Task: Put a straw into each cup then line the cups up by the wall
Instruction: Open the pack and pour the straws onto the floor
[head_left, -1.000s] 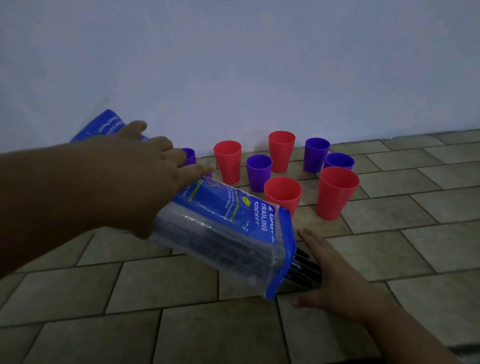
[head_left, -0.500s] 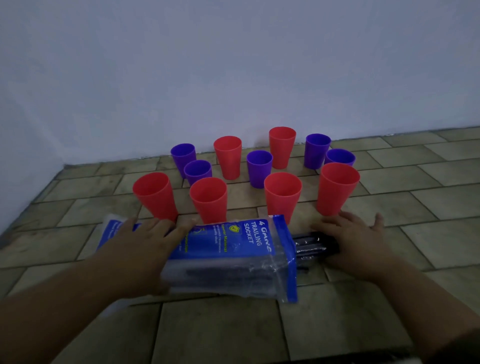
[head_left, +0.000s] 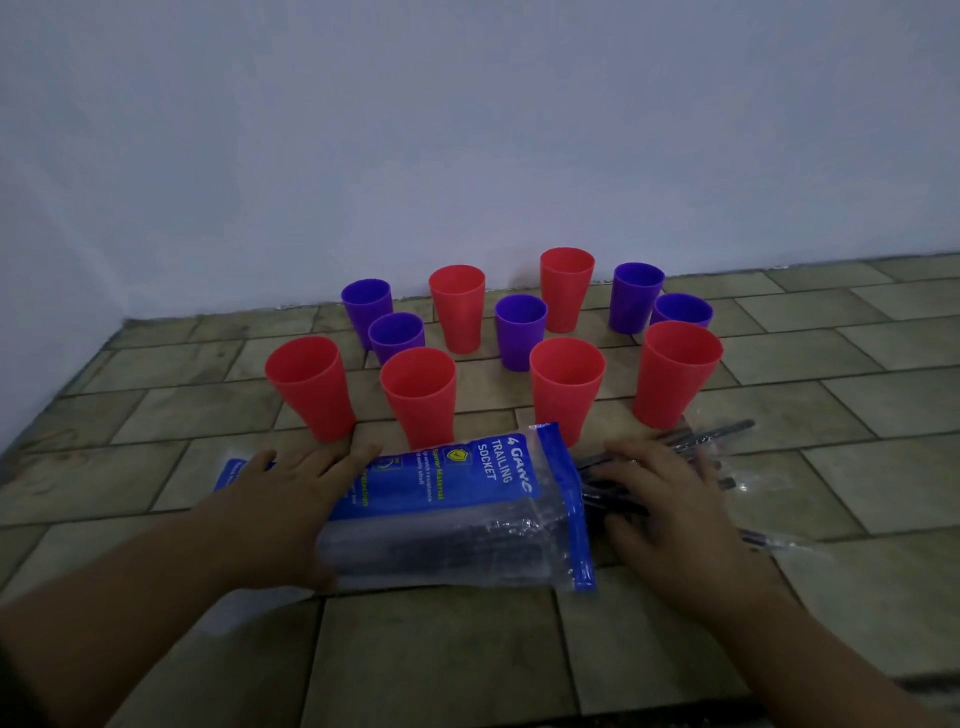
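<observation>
Dark straws (head_left: 693, 438) fan from a clear bag (head_left: 467, 519) on the tiled floor (head_left: 415, 654): light, thin, probably slippery, best pinched singly near a free end. The right hand (head_left: 670, 514) lies spread over them, grip unclear; the left hand (head_left: 291, 499) presses the bag, fingers straight. The cups (head_left: 566, 389) stand beyond.

Left hand (head_left: 291, 499): palm down, fingers straight, laid flat on the left end of the plastic bag (head_left: 467, 499). Right hand (head_left: 670, 514): palm down, fingers spread and slightly bent, just beside the bag's right end. Both forearms bare, reaching in from the near side of the bag and converging on it.
</observation>
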